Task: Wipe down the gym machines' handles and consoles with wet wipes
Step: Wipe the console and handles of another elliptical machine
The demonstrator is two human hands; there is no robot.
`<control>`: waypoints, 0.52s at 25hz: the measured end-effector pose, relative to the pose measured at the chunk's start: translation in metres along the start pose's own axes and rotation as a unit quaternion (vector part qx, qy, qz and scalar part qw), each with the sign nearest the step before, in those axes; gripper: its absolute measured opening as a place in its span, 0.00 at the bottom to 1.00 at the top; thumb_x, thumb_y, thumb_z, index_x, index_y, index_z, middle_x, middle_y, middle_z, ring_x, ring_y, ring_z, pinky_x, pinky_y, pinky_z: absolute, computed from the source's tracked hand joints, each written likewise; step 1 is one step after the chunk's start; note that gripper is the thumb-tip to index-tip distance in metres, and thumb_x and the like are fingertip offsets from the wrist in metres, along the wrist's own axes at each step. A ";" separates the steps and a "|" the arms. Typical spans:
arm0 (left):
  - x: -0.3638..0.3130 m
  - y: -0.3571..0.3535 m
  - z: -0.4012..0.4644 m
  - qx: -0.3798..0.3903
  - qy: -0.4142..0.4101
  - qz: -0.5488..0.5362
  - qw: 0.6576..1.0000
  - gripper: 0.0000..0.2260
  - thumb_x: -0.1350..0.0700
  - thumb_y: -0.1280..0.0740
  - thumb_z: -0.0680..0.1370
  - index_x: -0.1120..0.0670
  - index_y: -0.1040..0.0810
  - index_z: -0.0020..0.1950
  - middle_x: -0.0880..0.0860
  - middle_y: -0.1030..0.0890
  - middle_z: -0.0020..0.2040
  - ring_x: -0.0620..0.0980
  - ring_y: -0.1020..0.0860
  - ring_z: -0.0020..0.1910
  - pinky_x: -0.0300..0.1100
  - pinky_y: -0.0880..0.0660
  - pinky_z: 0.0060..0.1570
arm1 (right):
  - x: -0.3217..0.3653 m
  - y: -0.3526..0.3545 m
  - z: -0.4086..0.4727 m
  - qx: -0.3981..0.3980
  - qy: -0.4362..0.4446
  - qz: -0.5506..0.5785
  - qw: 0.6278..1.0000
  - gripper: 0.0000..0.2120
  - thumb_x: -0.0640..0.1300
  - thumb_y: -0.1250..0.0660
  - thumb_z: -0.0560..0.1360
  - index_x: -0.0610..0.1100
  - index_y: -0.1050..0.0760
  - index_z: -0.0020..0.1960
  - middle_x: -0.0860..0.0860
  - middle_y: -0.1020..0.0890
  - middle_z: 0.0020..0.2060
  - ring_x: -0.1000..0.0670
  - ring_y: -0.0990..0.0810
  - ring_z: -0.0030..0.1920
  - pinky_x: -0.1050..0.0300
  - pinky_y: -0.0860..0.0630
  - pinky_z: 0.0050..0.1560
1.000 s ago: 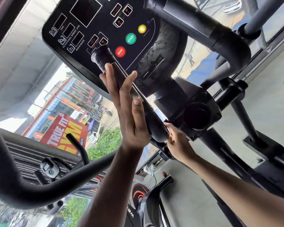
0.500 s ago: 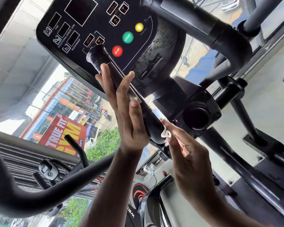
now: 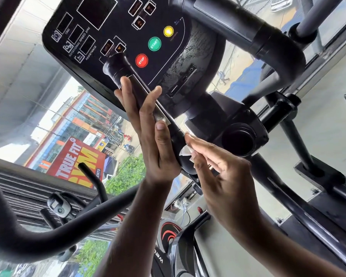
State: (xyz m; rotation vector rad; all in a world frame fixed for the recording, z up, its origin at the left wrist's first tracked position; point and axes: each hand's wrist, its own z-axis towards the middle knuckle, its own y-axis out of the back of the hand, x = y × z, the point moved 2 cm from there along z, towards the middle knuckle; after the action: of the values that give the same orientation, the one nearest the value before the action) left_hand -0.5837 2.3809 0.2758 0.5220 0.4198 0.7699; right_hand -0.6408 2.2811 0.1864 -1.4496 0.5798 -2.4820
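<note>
1. Your left hand (image 3: pixel 152 136) lies flat along the black handle (image 3: pixel 128 80), fingers straight and pointing up its length, thumb stretched along the near side; it presses the grip without curling round it.
2. Your right hand (image 3: pixel 224 176) pinches a white wet wipe (image 3: pixel 186 151) in its fingertips and holds it against the lower end of that same handle, just beside the heel of your left hand.
3. The handle rises at a slant in front of the console (image 3: pixel 112 37), its flared cap overlapping the console's lower edge near the red STOP button (image 3: pixel 141 60).
4. On the console face, a green START button (image 3: pixel 154 44) sits above and to the right of the red one, and a yellow button (image 3: pixel 168 31) further toward the upper right.
5. The console's right edge carries smeared, streaky marks (image 3: pixel 190 62) around a slot.
6. A thick black tube (image 3: pixel 248 31) curves past the console's upper right corner.
7. Below left, another machine's curved handlebar (image 3: pixel 38 242) sweeps across.
8. Behind it, through the window, you see a red sign reading TRUE FIT GYM (image 3: pixel 76 162), green shrubs (image 3: pixel 126 174) and a street.
9. A pale floor (image 3: pixel 328 120) fills the right side.
</note>
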 end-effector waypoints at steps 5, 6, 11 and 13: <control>0.000 -0.001 0.002 0.000 -0.006 0.006 1.000 0.24 0.60 0.52 0.80 0.71 0.29 0.69 0.78 0.49 0.78 0.76 0.53 0.80 0.74 0.55 0.75 | 0.002 -0.001 0.024 -0.012 -0.034 0.054 0.998 0.09 0.38 0.32 0.80 0.43 0.16 0.58 0.54 0.12 0.48 0.56 0.14 0.50 0.48 0.16 0.53; -0.001 -0.002 0.002 0.000 -0.007 0.007 1.000 0.24 0.60 0.52 0.80 0.71 0.29 0.68 0.78 0.49 0.78 0.76 0.53 0.80 0.74 0.56 0.75 | 0.002 0.000 0.026 -0.008 -0.030 0.060 0.998 0.08 0.36 0.31 0.80 0.43 0.16 0.55 0.52 0.13 0.47 0.53 0.13 0.49 0.45 0.16 0.51; 0.000 -0.001 0.001 0.000 -0.002 -0.008 1.000 0.23 0.61 0.51 0.80 0.70 0.29 0.68 0.79 0.48 0.77 0.78 0.51 0.79 0.76 0.54 0.74 | -0.006 0.012 0.018 0.051 0.029 0.036 0.998 0.08 0.30 0.33 0.80 0.39 0.17 0.53 0.46 0.17 0.50 0.47 0.14 0.52 0.47 0.17 0.52; 0.000 -0.001 0.001 -0.004 0.000 -0.009 1.000 0.23 0.61 0.51 0.80 0.71 0.29 0.68 0.80 0.47 0.77 0.79 0.51 0.79 0.76 0.54 0.74 | -0.018 0.020 0.005 0.054 0.044 0.034 0.997 0.07 0.30 0.32 0.80 0.37 0.17 0.52 0.46 0.17 0.49 0.46 0.15 0.53 0.49 0.18 0.53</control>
State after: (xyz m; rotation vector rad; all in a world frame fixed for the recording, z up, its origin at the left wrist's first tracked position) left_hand -0.5831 2.3800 0.2764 0.5101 0.4209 0.7531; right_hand -0.6277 2.2685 0.1662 -1.2673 0.4946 -2.4923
